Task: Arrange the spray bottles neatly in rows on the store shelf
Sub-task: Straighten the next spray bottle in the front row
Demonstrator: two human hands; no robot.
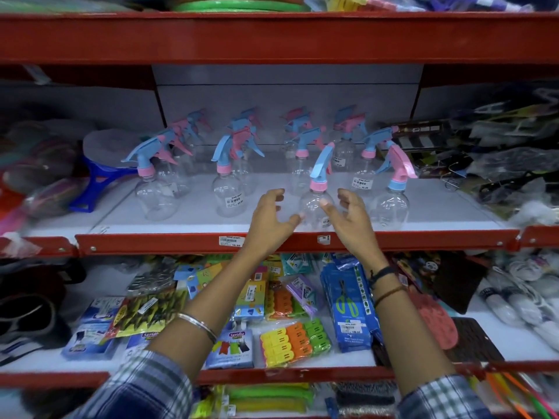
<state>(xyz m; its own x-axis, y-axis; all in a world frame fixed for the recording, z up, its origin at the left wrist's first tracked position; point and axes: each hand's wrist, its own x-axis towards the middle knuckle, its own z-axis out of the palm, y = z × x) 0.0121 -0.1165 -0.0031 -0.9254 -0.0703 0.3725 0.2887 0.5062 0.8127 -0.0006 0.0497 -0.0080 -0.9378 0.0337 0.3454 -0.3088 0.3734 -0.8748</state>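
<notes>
Several clear spray bottles with blue and pink trigger heads stand in rows on the white shelf (pixel 187 216) with a red front rail. One bottle (pixel 316 192), blue trigger on a pink collar, stands at the front edge between my hands. My left hand (pixel 269 220) is just left of it, fingers spread, thumb tip close to its base. My right hand (pixel 348 216) is just right of it, fingers curled apart, thumb near the bottle's side. Neither hand is closed around it. Other front-row bottles stand at far left (pixel 154 195), left (pixel 228 195) and right (pixel 391 204).
A blue plastic item (pixel 93 182) sits left of the bottles and dark packaged goods (pixel 429 146) crowd the right. The shelf below holds packs of clothes pegs (pixel 295 341) and blue scissor packs (pixel 351 306). A red shelf (pixel 272 37) hangs overhead.
</notes>
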